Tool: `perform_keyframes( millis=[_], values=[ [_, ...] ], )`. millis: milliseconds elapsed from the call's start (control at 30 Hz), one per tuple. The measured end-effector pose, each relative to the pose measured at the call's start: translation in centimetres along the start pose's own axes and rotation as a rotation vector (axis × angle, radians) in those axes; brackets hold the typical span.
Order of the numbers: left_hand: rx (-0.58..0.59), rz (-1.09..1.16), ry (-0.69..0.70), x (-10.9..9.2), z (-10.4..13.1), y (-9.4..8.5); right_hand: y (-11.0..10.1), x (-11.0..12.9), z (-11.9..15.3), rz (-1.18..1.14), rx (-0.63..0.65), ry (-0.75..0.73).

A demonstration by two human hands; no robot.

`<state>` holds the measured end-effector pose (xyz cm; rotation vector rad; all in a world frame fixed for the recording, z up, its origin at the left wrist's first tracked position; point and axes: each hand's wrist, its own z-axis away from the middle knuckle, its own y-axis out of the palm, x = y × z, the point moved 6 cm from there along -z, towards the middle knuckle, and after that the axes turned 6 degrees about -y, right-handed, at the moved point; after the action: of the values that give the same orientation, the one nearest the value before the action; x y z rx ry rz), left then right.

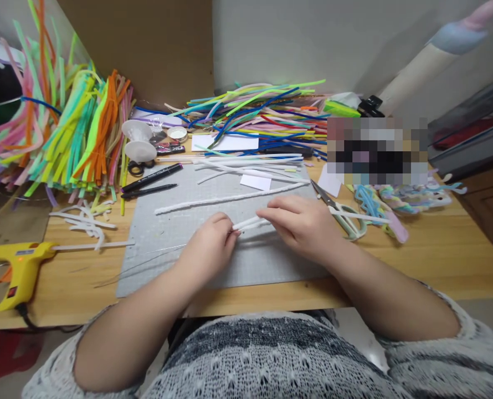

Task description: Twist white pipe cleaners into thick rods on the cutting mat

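My left hand (213,239) is closed over the end of a white pipe cleaner (248,224), with thumb and finger pinched together. Thin wires (155,252) trail out leftward from under that hand. My right hand (298,224) rests its fingers on the same white strand further right, gripping it; the fingertips partly hide it. A white length (360,216) sticks out past the right hand, over the scissors. Both hands are above the grey cutting mat (163,227). Beyond them a twisted white pipe cleaner (230,199) lies slanted across the mat.
Scissors (350,224) lie right of the mat. A yellow glue gun (22,266) lies at the left, near white scraps (86,221). Black markers (153,180) and a clear spool (139,141) sit behind. Colourful pipe cleaners (258,113) are heaped at the back, with bundles (84,127) at left.
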<state>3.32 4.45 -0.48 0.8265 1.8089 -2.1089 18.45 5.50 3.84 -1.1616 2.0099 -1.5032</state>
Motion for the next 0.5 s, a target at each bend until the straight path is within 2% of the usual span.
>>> perform_keyframes(
  millis=[167, 367, 500],
  values=[
    [-0.053, -0.007, 0.020, -0.08, -0.06, -0.25, 0.62, 0.23, 0.23, 0.069, -0.032, -0.064],
    [-0.086, 0.009, 0.022, 0.01, 0.01, -0.63, 0.96, 0.11, 0.23, 0.132, 0.029, -0.069],
    [-0.057, 0.013, 0.082, -0.31, 0.12, -0.44, 1.09, 0.19, 0.09, 0.183, 0.060, -0.072]
  ],
)
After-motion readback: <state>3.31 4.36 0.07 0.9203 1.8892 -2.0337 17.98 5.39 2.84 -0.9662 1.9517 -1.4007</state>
